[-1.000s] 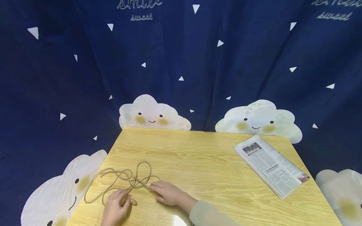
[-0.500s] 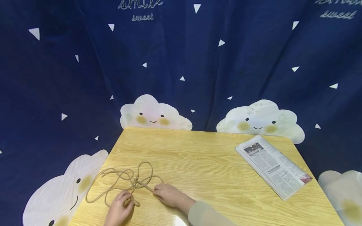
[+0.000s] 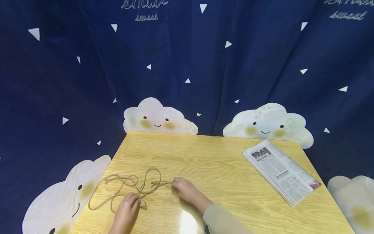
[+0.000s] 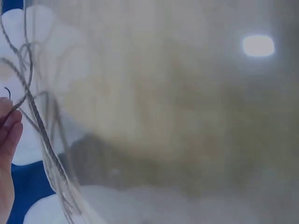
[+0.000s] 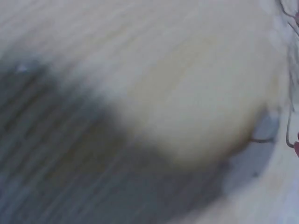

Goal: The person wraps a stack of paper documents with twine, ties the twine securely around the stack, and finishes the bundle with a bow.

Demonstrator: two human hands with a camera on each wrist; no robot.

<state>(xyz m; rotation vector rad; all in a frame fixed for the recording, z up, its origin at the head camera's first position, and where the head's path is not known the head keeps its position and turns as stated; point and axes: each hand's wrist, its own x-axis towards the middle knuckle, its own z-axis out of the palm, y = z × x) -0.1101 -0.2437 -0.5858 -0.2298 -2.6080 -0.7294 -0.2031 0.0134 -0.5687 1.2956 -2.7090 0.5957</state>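
Note:
A thin tan rope (image 3: pixel 139 192) lies in tangled loops on the left of the wooden table, its strands crossing in the middle. My left hand (image 3: pixel 127 208) pinches the rope at the near side of this crossing. In the left wrist view, the fingertips of that hand (image 4: pixel 7 149) hold a strand beside several other lengths of rope (image 4: pixel 42 126). Farther right, my right hand (image 3: pixel 185 190) pinches a rope strand that runs leftward to the loops. Only a bit of fingertip and some rope (image 5: pixel 288 130) show at the right wrist view's edge.
A folded newspaper (image 3: pixel 281 172) lies slanted on the right of the wooden table (image 3: pixel 204 156). Behind the table hangs a dark blue curtain (image 3: pixel 187 48) with white triangles and smiling clouds. Light reflects off the tabletop near the right sleeve (image 3: pixel 223 219).
My right hand has moved right and away from me, drawing its rope strand out. The upper loop has shifted slightly right. My left hand has moved a little forward and right.

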